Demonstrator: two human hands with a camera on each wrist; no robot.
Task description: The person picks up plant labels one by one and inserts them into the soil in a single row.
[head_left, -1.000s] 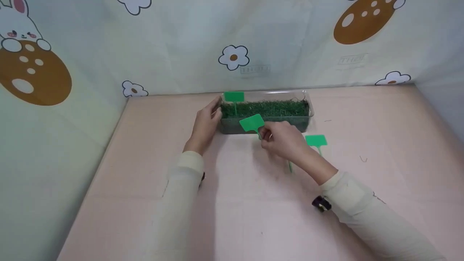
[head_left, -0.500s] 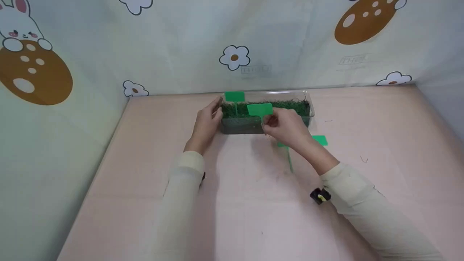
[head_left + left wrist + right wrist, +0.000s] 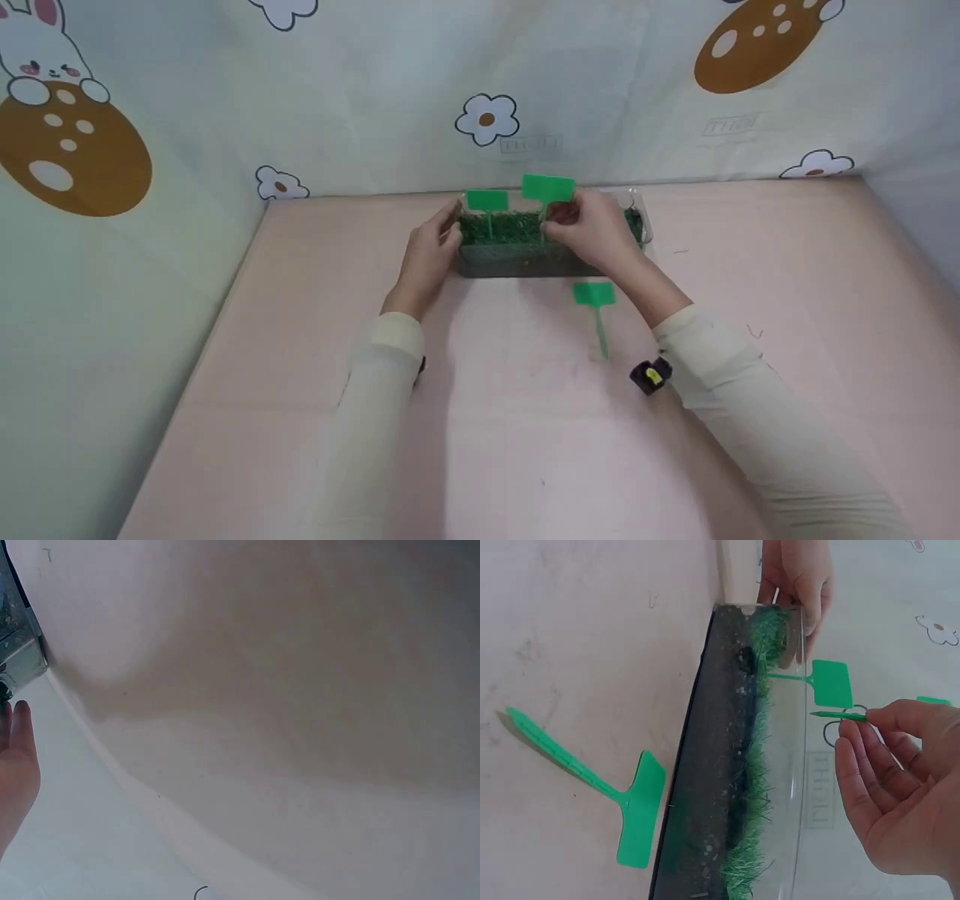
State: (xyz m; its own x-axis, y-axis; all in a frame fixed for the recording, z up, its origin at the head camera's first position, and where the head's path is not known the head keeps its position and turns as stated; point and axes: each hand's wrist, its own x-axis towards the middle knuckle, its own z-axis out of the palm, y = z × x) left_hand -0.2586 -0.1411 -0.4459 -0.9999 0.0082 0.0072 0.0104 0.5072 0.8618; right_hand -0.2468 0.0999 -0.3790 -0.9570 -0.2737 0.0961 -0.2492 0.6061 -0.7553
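My right hand (image 3: 596, 232) pinches the stem of a green plant label (image 3: 548, 188) between thumb and fingers. In the right wrist view the pointed stem tip sticks out from the fingertips, beside the container's clear upper wall. A long clear plastic container (image 3: 517, 260) holds dark soil topped with short green grass (image 3: 514, 223). My left hand (image 3: 426, 259) rests against its left end, fingers extended along it. Another green label (image 3: 487, 200) stands upright in the grass near that end. A third label (image 3: 641, 817) lies on the table in front of the container.
The container stands on a pale pink tabletop (image 3: 487, 435), close to the cloth backdrop (image 3: 375, 112) printed with flowers and eggs. Thin dark strands (image 3: 754, 331) lie to the right. A small black device (image 3: 651, 375) sits on my right wrist.
My right hand has raised the held label from in front of the container to over the grass and turned it upright. My left hand stays put. My forearm now covers a label previously visible at right.
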